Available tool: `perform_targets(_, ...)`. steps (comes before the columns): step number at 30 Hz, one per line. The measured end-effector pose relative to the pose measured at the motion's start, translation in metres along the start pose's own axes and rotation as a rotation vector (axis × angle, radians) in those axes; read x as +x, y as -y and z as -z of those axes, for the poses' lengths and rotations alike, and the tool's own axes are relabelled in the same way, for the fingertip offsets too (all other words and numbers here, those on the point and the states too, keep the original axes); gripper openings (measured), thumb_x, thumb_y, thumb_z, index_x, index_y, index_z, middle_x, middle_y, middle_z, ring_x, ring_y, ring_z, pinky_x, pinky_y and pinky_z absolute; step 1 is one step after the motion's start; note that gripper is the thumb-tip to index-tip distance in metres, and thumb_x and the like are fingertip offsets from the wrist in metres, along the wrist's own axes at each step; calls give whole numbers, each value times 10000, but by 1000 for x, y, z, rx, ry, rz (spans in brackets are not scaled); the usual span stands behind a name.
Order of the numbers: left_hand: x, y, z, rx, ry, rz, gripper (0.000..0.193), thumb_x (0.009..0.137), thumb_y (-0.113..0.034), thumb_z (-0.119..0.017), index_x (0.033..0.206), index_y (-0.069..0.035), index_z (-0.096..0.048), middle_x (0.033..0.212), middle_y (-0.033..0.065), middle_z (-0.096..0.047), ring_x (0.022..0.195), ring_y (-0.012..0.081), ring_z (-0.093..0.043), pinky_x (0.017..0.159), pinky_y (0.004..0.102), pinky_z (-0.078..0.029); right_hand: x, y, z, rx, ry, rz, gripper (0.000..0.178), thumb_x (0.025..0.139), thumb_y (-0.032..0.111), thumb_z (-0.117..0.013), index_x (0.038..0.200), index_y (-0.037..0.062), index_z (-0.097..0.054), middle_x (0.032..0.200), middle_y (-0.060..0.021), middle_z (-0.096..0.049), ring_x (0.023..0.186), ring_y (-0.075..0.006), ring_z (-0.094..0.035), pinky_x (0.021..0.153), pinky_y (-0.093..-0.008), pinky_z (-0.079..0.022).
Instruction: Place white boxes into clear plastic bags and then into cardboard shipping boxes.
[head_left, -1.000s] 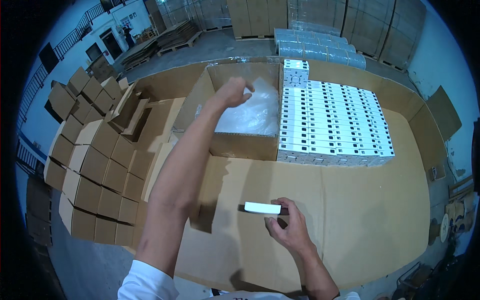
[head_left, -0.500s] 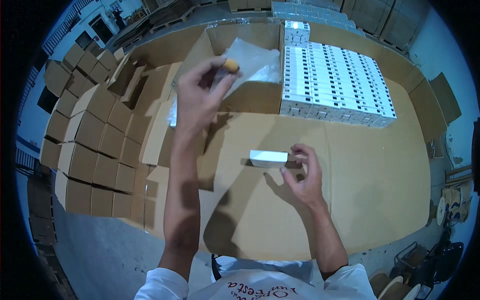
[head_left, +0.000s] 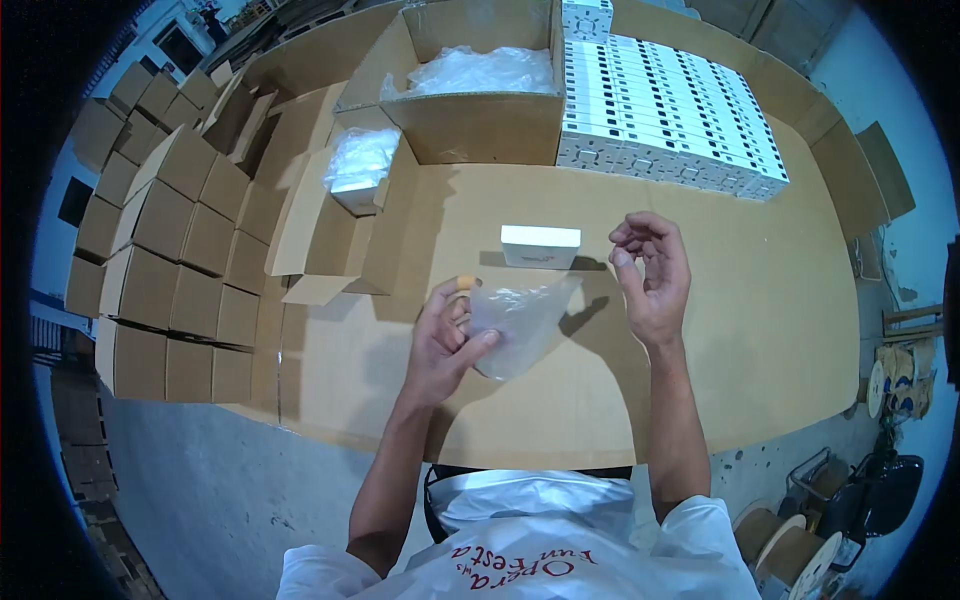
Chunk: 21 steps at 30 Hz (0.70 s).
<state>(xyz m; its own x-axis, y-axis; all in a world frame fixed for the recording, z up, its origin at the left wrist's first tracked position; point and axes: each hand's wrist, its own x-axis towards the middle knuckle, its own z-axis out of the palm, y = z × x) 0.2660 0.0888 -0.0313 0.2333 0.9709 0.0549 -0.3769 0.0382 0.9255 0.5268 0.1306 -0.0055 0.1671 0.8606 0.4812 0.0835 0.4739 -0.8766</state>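
Observation:
Between the thumb and fingers of my left hand (head_left: 446, 338) is a clear plastic bag (head_left: 520, 325), spread toward the right. An orange finger cot (head_left: 466, 284) covers one of that hand's fingertips. Just beyond the bag, a small white box (head_left: 540, 246) stands on the cardboard-covered table (head_left: 740, 330). To its right my right hand (head_left: 652, 275) hovers with fingers curled and apart, touching nothing. Behind, more clear bags (head_left: 485, 72) lie in a large open carton (head_left: 480, 125).
An open narrow carton (head_left: 330, 235) at the left holds a white box wrapped in clear plastic (head_left: 360, 165). Rows of white patterned boxes (head_left: 670, 115) are stacked at the back right. Folded brown cartons (head_left: 180, 270) are piled along the left edge.
My left hand has come back from the large carton with a clear bag in it. My right hand has let go of the white box and moved to its right.

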Motion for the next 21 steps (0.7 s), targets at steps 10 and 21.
perform_targets(10,-3,16,3,63,20,157,528,882,112,-637,1349,10,-412,1230,143,-571,1148,210,-611,952,337,-556,-36,5,-3,-250,231,2,340,757,-45,-657,1088,32,-648,916,-50,-607,720,-92,-516,592,-242,-412)
perform_targets(21,9,19,-1,97,70,180,466,895,56,-667,1312,3,-465,1192,124,-615,1113,193,-625,941,334,-554,-32,0,-3,-229,256,59,401,735,-25,-747,1122,67,-701,1023,-65,-584,765,-124,-554,633,-256,-480)
